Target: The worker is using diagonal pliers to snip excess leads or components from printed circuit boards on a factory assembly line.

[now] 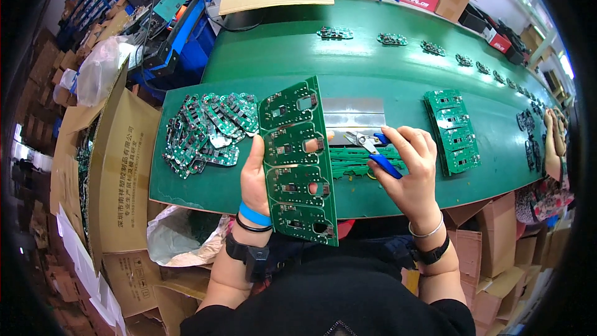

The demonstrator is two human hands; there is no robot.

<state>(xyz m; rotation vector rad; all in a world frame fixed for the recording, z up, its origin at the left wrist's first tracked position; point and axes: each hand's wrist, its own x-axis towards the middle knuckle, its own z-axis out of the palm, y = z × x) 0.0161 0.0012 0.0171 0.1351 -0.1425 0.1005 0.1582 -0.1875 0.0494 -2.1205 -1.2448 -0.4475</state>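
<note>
My left hand (254, 177) grips a green circuit board panel (294, 190) by its left edge and holds it tilted above the table. Several joined boards with cutouts make up the panel, and fingers show through some holes. In my right hand (413, 168) is a pair of cutting pliers (373, 144) with blue handles, its jaws pointing left toward the panel but apart from it. Behind them lies a pile of thin green board strips (359, 165), beside a grey metal plate (356, 115). Loose separated boards (208, 127) are heaped left of the panel.
A stack of uncut panels (453, 130) stands on the green table (404, 199) at right. Single boards (392, 39) sit in a row along the green belt (280, 43) beyond. A cardboard box (127, 180) borders the left side. Another person's arm (552, 146) shows far right.
</note>
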